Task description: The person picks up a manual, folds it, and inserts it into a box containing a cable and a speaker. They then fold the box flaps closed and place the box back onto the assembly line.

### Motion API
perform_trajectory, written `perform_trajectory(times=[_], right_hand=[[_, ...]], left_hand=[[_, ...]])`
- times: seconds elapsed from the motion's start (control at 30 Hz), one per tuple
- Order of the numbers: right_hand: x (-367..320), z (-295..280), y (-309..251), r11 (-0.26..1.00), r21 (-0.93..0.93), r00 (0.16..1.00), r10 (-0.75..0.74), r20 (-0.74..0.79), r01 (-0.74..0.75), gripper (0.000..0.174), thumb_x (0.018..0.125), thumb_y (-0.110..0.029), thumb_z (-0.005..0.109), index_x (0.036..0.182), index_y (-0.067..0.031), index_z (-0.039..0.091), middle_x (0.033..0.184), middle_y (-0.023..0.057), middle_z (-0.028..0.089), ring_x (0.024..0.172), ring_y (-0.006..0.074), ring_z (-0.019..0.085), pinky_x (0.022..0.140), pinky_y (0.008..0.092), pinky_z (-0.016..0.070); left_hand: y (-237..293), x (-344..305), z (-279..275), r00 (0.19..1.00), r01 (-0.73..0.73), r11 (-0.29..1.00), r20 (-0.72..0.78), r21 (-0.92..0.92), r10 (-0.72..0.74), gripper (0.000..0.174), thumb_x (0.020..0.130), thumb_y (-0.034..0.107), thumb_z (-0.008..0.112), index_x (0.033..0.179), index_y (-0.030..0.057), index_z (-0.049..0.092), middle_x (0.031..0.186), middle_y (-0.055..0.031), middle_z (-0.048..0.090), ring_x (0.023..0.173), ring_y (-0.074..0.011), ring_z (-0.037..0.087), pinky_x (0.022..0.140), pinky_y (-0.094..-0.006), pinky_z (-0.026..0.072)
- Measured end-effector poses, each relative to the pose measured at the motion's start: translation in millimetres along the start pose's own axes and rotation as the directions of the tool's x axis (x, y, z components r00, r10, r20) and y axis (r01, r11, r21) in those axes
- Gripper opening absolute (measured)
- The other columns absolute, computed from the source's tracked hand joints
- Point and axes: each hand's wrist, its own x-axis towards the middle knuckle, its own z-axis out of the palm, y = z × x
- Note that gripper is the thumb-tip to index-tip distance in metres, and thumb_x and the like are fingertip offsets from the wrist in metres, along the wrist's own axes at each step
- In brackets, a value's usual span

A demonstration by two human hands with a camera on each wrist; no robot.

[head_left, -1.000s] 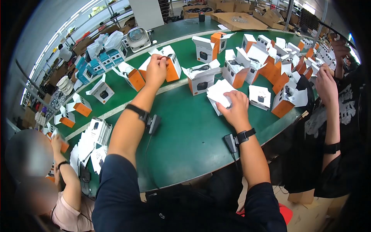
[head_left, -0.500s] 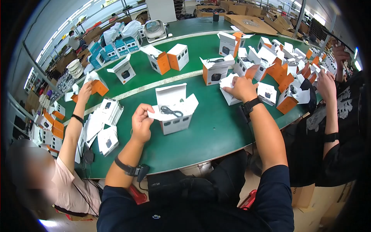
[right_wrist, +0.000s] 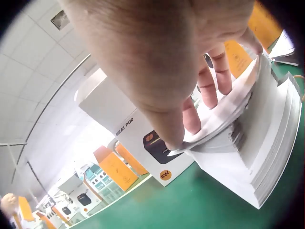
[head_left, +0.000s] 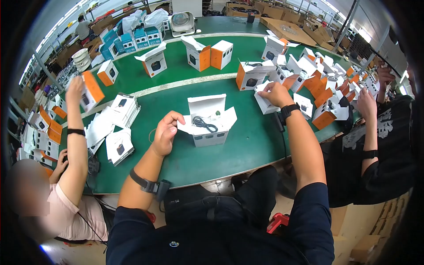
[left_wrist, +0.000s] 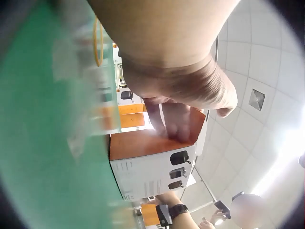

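Before me stands an open white-and-orange box [head_left: 210, 138], its lid raised, a coiled black cable [head_left: 205, 125] inside. My left hand [head_left: 165, 133] grips its left side flap; in the left wrist view, fingers [left_wrist: 176, 125] lie against the box's orange side [left_wrist: 138, 144]. Farther right, my right hand [head_left: 277, 95] is over a stack of white booklets [head_left: 265, 106]. The right wrist view shows the thumb [right_wrist: 167, 126] and fingers pinching the top booklets [right_wrist: 214, 121], which bow up from the stack [right_wrist: 228, 164].
Another booklet stack [head_left: 303, 105] lies right of my right hand, beside many open boxes [head_left: 327, 115]. Left are piled booklets [head_left: 119, 145]. A person on the left holds an orange-and-white box [head_left: 92, 92]. Beyond the white strip stand more boxes [head_left: 198, 55] and a fan [head_left: 182, 24].
My left hand brought the open box from the far side to the table before me, and it shifted slightly more. My right hand stayed at the booklet stack. The person on the left lifted a box.
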Motion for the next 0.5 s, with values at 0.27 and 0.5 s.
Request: perform_trajectory(times=[0.27,0.5], right_hand=[[-17,16,-10,0.969,-0.159,0.960,-0.217,-0.177,0.190,0.026,0.093,-0.031,0.069,0.095,-0.0060,0.074,0.095,0.0200,0.073,0.093,0.0390,0.070,0.094,0.0508,0.0501],[-60,-16,23,0.813,0.396,0.732,-0.054,-0.679,0.427,0.023,0.108,-0.024,0.050,0.113,-0.0034,0.057,0.100,0.0142,0.066,0.081,0.0289,0.067,0.073,0.0404,0.0531]], left_hand=[[6,1,12,0.999,-0.046,0.998,-0.008,-0.047,0.045,0.051,0.093,0.042,0.059,0.120,-0.0018,0.057,0.096,-0.0061,0.061,0.087,-0.0104,0.056,0.079,-0.0241,0.0417],[25,-9,12,0.824,-0.505,0.681,0.061,0.531,0.563,0.034,0.089,0.022,0.068,0.112,-0.0020,0.065,0.064,-0.0047,0.057,0.054,-0.0171,0.056,0.055,-0.0322,0.0444]])
